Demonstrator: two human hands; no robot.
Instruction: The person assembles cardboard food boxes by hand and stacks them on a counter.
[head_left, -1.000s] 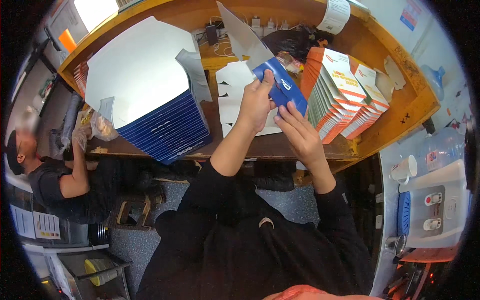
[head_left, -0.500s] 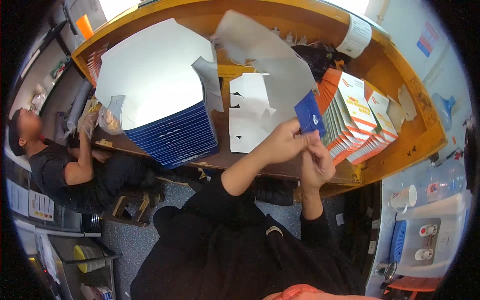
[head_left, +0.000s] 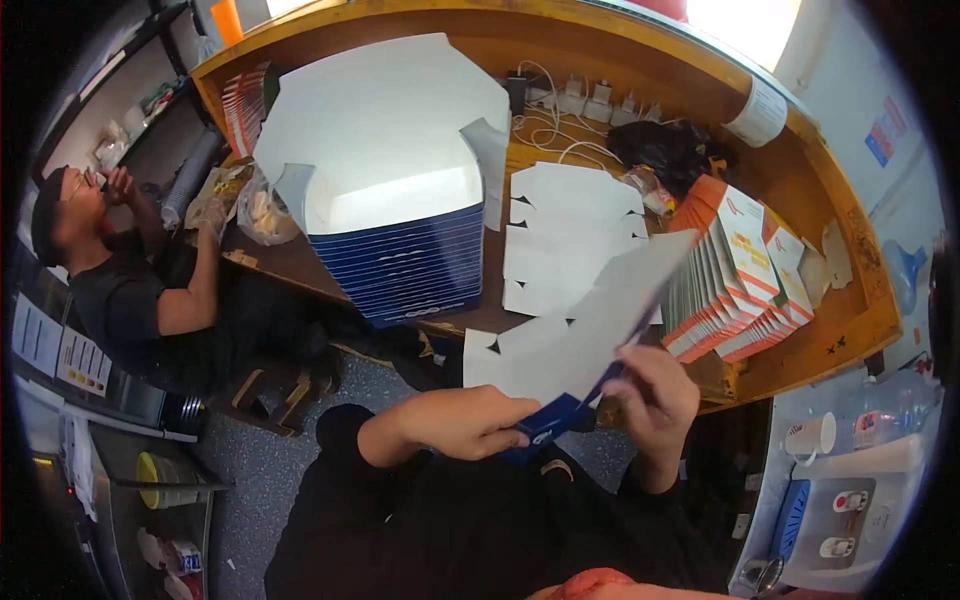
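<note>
My left hand pinches the blue front flap of a partly folded cardboard box, white inside and blue outside. The box is held tilted in front of me, off the table's near edge. At its right side my right hand has its fingers curled on the blue edge. Another box blank lies on the table beyond, white face up, partly covered by the held one. To the left stands a tall stack of nested blue boxes, the top one showing its white inside and raised lid.
Orange-and-white folded cartons are stacked at the right. Chargers and white cables lie along the back, near a black plastic bag. A co-worker sits at the left by a bag of food. A water dispenser stands lower right.
The box has come down and toward me, its white inside now turned up. My left hand moved left and nearer; my right hand also moved nearer. The co-worker's hand rose toward the head.
</note>
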